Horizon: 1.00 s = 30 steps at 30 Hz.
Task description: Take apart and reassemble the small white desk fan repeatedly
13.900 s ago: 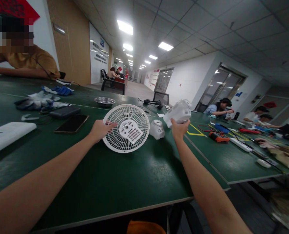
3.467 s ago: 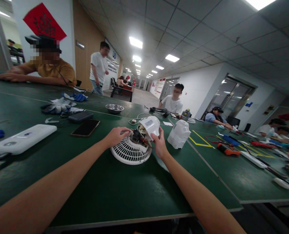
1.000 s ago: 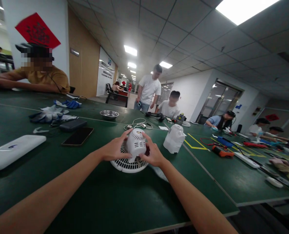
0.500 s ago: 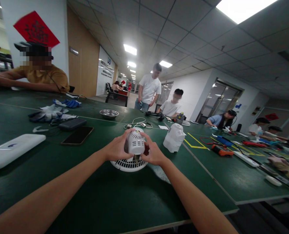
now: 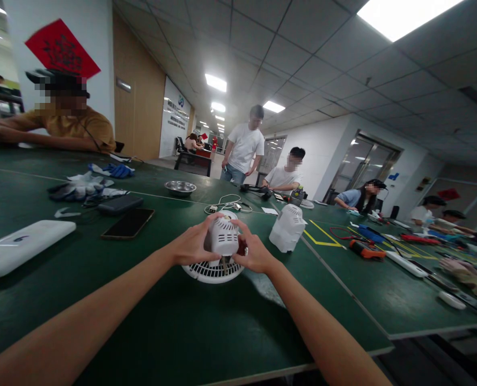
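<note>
A white slotted housing [image 5: 224, 236] stands above a round white grille [image 5: 214, 272] on the green table. My left hand [image 5: 193, 244] grips the housing's left side, thumb low and fingers near its top. On the right side, my right hand [image 5: 254, 249] holds it the same way. Between housing and grille some inner parts show, too small to make out. To the right of my right hand stands a second white plastic cover [image 5: 288, 228], touched by neither hand. Behind the housing lies a pale cable [image 5: 226, 203].
To the left are a phone [image 5: 128, 223], a black case [image 5: 120, 204], gloves [image 5: 79, 187], a long white device [image 5: 24, 249] and a metal bowl [image 5: 180, 187]. An orange meter [image 5: 367, 250] lies at right. Several people are around the tables.
My hands and the housing have hardly moved. The standing person across the table has shifted slightly, and the person in blue at right has leaned a little.
</note>
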Motion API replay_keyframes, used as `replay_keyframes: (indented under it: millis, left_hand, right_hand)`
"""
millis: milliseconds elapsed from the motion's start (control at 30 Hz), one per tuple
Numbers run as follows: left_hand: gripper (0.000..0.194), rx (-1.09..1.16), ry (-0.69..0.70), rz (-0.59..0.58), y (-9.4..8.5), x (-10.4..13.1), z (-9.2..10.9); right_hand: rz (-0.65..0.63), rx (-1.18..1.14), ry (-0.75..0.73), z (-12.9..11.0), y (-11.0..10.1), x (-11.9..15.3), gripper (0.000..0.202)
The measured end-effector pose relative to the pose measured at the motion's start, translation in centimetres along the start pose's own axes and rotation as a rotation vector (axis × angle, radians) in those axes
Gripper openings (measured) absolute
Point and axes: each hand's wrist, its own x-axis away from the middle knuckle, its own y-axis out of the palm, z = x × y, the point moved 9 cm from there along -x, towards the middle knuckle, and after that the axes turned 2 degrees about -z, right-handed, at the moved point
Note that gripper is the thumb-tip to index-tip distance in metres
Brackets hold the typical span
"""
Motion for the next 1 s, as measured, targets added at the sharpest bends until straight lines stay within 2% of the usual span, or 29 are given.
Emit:
replay_keyframes:
  millis: [167, 367, 533, 800, 1000]
  left_hand:
    - [0.103, 0.021, -0.006, -0.035, 0.0, 0.1, -0.3]
    - [0.12, 0.01, 0.017, -0.067, 0.6, -0.3, -1.5]
    - [0.122, -0.012, -0.016, -0.034, 0.9, -0.7, -2.8]
    - [0.115, -0.04, -0.026, -0.005, 0.5, -0.4, -2.1]
    - [0.119, -0.05, -0.049, 0.011, 0.8, -0.3, -2.2]
  right_hand:
    - [-0.018, -0.003, 0.0, 0.1, 0.1, -0.1, 0.092]
    - [-0.017, -0.032, -0.008, 0.2, 0.4, 0.0, 0.097]
    - [-0.029, -0.043, -0.003, 0.4, 0.6, -0.2, 0.1]
    - [-0.014, -0.03, 0.008, 0.7, 0.4, -0.3, 0.098]
    - [0.002, -0.02, 0.016, 1.2, 0.3, -0.2, 0.1]
